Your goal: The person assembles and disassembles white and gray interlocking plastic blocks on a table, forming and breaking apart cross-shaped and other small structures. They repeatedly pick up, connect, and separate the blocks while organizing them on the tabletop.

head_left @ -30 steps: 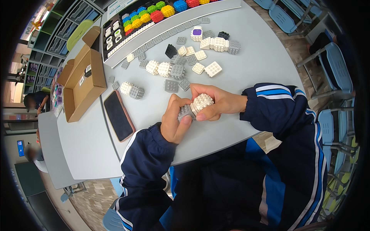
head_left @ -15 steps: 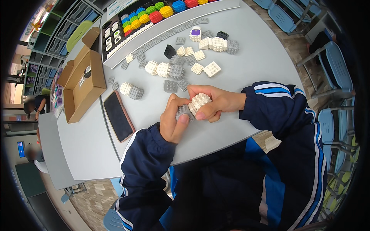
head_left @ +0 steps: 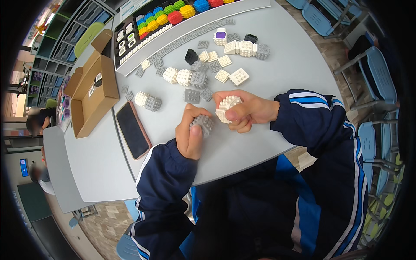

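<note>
My left hand (head_left: 190, 136) grips a grey studded cube block (head_left: 203, 125) just above the grey table (head_left: 242, 143). My right hand (head_left: 245, 112) holds a white studded cube block (head_left: 226, 106) right beside it; the two blocks sit side by side with a small gap between them. Just beyond my hands lie loose grey and white studded blocks (head_left: 190, 78) and flat square plates (head_left: 238, 76) on the table.
A black phone (head_left: 133, 129) lies left of my hands, and an open cardboard box (head_left: 93, 95) stands farther left. A long tray (head_left: 173, 21) with coloured balls and small tiles runs along the far edge. Blue chairs (head_left: 372, 82) stand to the right. People are visible at the far left.
The grey and white blocks, held together before, are now apart, one in each hand. My left hand has drawn slightly back and down with the grey block.
</note>
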Motion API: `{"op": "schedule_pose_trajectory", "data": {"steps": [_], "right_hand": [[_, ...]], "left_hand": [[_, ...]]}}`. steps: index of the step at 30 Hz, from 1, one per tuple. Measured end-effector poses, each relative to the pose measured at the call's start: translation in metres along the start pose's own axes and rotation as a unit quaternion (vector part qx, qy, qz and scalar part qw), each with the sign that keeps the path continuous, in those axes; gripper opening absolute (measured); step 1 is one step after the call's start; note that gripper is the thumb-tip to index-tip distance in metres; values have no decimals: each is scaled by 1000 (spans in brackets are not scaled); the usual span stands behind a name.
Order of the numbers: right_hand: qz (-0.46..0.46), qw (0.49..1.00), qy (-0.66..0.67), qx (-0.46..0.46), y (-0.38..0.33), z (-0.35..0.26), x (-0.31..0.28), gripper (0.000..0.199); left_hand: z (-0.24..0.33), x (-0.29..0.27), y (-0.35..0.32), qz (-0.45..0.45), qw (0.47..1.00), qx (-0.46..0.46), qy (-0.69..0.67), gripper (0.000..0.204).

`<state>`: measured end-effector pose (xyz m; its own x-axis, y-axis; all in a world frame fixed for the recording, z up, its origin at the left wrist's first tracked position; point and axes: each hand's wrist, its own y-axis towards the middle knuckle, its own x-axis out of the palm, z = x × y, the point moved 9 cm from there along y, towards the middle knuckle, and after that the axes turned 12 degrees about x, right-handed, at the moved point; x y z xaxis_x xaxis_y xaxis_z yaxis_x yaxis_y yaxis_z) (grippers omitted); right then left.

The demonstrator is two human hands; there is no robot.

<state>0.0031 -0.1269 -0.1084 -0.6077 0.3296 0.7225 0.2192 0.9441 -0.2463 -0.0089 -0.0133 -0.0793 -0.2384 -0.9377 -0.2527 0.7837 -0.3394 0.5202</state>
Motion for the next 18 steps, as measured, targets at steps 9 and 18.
{"op": "schedule_pose_trajectory", "data": {"steps": [9, 18], "right_hand": [[134, 970, 6, -201, -14, -34, -37, 27], [170, 957, -28, -232, -19, -39, -39, 27]], "left_hand": [[0, -9, 22, 9, 958, 27, 285, 50], [-3, -8, 24, -27, 917, 58, 394, 54]]}}
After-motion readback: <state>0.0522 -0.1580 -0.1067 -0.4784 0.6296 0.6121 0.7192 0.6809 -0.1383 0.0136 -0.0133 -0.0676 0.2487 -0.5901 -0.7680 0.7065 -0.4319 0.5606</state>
